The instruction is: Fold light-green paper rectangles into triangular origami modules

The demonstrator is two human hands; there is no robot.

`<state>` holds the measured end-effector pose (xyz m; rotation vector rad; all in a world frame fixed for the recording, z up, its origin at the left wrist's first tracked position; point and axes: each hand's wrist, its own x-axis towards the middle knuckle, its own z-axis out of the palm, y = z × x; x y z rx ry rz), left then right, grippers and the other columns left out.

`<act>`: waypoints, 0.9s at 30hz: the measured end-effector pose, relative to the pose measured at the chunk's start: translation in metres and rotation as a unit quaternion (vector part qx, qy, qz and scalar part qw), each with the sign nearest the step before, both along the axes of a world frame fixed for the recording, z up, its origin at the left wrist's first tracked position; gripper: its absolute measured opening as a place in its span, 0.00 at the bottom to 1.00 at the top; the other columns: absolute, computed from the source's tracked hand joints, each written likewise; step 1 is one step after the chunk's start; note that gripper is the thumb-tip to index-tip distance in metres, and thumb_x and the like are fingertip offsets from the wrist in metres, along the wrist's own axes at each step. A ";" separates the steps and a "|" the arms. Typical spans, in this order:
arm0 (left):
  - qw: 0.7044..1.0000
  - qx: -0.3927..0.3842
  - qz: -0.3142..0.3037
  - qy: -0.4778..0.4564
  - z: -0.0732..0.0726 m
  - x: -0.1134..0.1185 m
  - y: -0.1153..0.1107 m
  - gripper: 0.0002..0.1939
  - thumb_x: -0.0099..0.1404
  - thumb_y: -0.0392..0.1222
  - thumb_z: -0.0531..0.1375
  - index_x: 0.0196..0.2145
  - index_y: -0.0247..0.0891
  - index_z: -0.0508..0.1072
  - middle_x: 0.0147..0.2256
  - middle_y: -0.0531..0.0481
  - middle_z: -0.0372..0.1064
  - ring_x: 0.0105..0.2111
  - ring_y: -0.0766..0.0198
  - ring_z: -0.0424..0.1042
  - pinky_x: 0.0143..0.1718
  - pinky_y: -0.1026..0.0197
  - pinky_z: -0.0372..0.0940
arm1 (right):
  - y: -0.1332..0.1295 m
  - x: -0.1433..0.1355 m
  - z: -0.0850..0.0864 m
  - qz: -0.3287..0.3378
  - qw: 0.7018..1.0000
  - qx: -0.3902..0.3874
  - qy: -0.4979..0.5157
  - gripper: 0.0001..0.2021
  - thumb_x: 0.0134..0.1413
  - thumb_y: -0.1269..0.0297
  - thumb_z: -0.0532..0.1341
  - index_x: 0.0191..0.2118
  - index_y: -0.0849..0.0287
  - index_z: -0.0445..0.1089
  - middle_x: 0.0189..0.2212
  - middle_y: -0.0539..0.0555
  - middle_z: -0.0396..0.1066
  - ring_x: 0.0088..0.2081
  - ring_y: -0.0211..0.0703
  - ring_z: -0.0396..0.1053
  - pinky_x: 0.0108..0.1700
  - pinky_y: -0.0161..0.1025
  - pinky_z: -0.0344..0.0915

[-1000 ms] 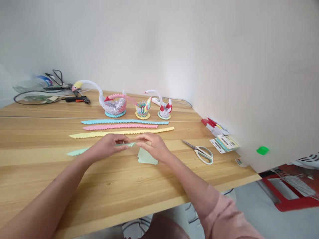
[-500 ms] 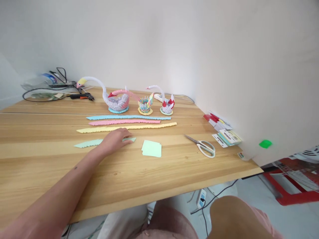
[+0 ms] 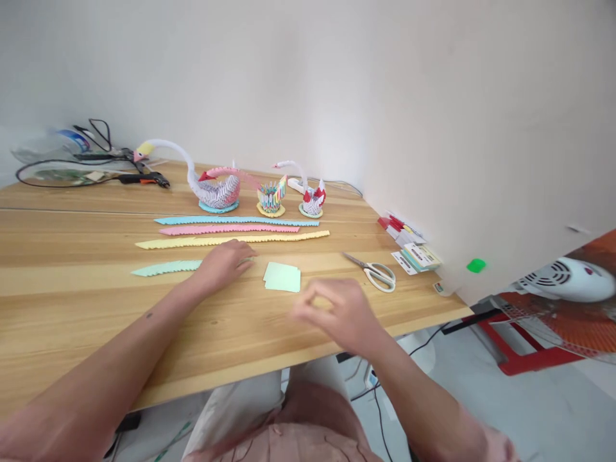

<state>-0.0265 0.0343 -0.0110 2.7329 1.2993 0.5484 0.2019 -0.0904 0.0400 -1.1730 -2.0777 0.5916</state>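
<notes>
My left hand [image 3: 228, 262] rests on the right end of a pale green folded strip [image 3: 168, 267], its fingers curled over that end. My right hand [image 3: 334, 311], blurred, hovers over the table's front part, thumb and index finger bent into a ring; whether anything is between the tips is hidden by blur. Pale green paper squares [image 3: 282, 277] lie between the hands. Behind the left hand lie yellow [image 3: 202, 242], pink [image 3: 226, 229] and blue [image 3: 235, 220] strips. Scissors [image 3: 375, 273] lie to the right of the squares.
Folded-paper swans [image 3: 219, 194] stand at the back, with a multicoloured paper piece [image 3: 272, 199] among them. A glue gun with its cable [image 3: 144, 178] lies back left. Card packs [image 3: 416, 256] lie by the right wall. A fan [image 3: 563, 279] is beyond the table.
My right hand has come into view from below right, over the table. The view has shifted a little to the right. My left hand stays on the green strip.
</notes>
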 end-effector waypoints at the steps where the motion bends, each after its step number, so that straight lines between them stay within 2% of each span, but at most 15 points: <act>1: 1.000 0.003 -0.013 -0.009 0.000 0.003 -0.002 0.17 0.64 0.44 0.48 0.41 0.36 0.73 0.42 0.43 0.72 0.44 0.54 0.67 0.44 0.55 0.61 | 0.015 0.002 -0.005 -0.041 0.998 0.020 -0.038 0.10 0.52 0.56 0.59 0.28 0.56 0.71 0.26 0.50 0.72 0.31 0.39 0.68 0.36 0.37 0.61; 3: 0.999 -0.003 -0.036 -0.021 -0.001 0.008 -0.005 0.17 0.64 0.43 0.48 0.40 0.36 0.73 0.41 0.44 0.73 0.43 0.55 0.68 0.44 0.56 0.61 | 0.047 0.005 -0.020 -0.091 0.987 0.026 -0.129 0.13 0.48 0.52 0.62 0.34 0.57 0.71 0.34 0.53 0.72 0.38 0.44 0.67 0.38 0.39 0.60; 5: 0.999 -0.012 -0.044 -0.023 -0.001 0.009 -0.006 0.17 0.65 0.43 0.47 0.39 0.37 0.74 0.40 0.44 0.73 0.42 0.55 0.68 0.43 0.56 0.61 | 0.076 0.007 -0.035 -0.083 0.978 0.000 -0.193 0.25 0.40 0.49 0.65 0.45 0.57 0.68 0.43 0.57 0.69 0.45 0.50 0.64 0.41 0.41 0.59; 7: 0.999 -0.016 -0.038 -0.026 -0.002 0.009 -0.006 0.17 0.65 0.44 0.47 0.39 0.38 0.74 0.40 0.45 0.73 0.42 0.55 0.69 0.43 0.56 0.61 | 0.099 0.009 -0.045 -0.041 0.969 -0.042 -0.239 0.34 0.32 0.47 0.68 0.48 0.58 0.66 0.45 0.59 0.68 0.47 0.52 0.63 0.42 0.42 0.59; 10: 0.998 -0.027 -0.028 -0.040 -0.001 0.008 -0.007 0.17 0.64 0.46 0.48 0.39 0.38 0.74 0.41 0.44 0.73 0.43 0.55 0.69 0.43 0.56 0.61 | 0.120 0.013 -0.049 -0.003 0.964 -0.110 -0.241 0.34 0.31 0.49 0.69 0.47 0.59 0.66 0.41 0.58 0.70 0.41 0.50 0.66 0.38 0.39 0.60; 13: 0.996 -0.051 -0.028 -0.067 -0.001 0.009 -0.008 0.17 0.64 0.46 0.49 0.38 0.37 0.75 0.40 0.44 0.74 0.42 0.55 0.69 0.42 0.57 0.61 | 0.129 0.017 -0.048 0.019 0.967 -0.152 -0.205 0.30 0.32 0.53 0.69 0.45 0.59 0.66 0.39 0.55 0.71 0.37 0.46 0.67 0.34 0.36 0.59; 16: 0.991 -0.090 -0.015 -0.098 0.000 0.011 -0.009 0.16 0.62 0.46 0.50 0.37 0.39 0.75 0.39 0.46 0.74 0.41 0.56 0.70 0.41 0.57 0.62 | 0.132 0.021 -0.050 0.027 0.977 -0.160 -0.139 0.24 0.35 0.57 0.68 0.42 0.59 0.67 0.37 0.53 0.71 0.35 0.42 0.66 0.33 0.34 0.58; 20: 0.978 -0.143 0.019 -0.153 0.001 0.012 -0.009 0.16 0.61 0.48 0.51 0.37 0.40 0.75 0.39 0.47 0.74 0.38 0.57 0.71 0.38 0.59 0.63 | 0.135 0.023 -0.061 -0.014 0.983 -0.171 -0.060 0.12 0.42 0.59 0.64 0.32 0.61 0.68 0.28 0.48 0.69 0.29 0.37 0.63 0.30 0.32 0.55; 24: 0.970 -0.156 0.034 -0.182 0.003 0.011 -0.009 0.17 0.61 0.49 0.51 0.36 0.40 0.76 0.37 0.48 0.75 0.35 0.57 0.70 0.34 0.60 0.63 | 0.138 0.024 -0.069 -0.026 0.984 -0.175 -0.024 0.12 0.44 0.56 0.61 0.25 0.61 0.66 0.20 0.45 0.61 0.24 0.33 0.55 0.27 0.30 0.51; 27: 0.966 -0.158 0.030 -0.201 0.003 0.010 -0.009 0.17 0.60 0.51 0.52 0.35 0.41 0.76 0.36 0.49 0.75 0.34 0.58 0.70 0.34 0.60 0.62 | 0.136 0.023 -0.068 -0.018 0.986 -0.163 -0.012 0.13 0.46 0.56 0.60 0.23 0.61 0.65 0.18 0.44 0.57 0.23 0.32 0.54 0.25 0.30 0.50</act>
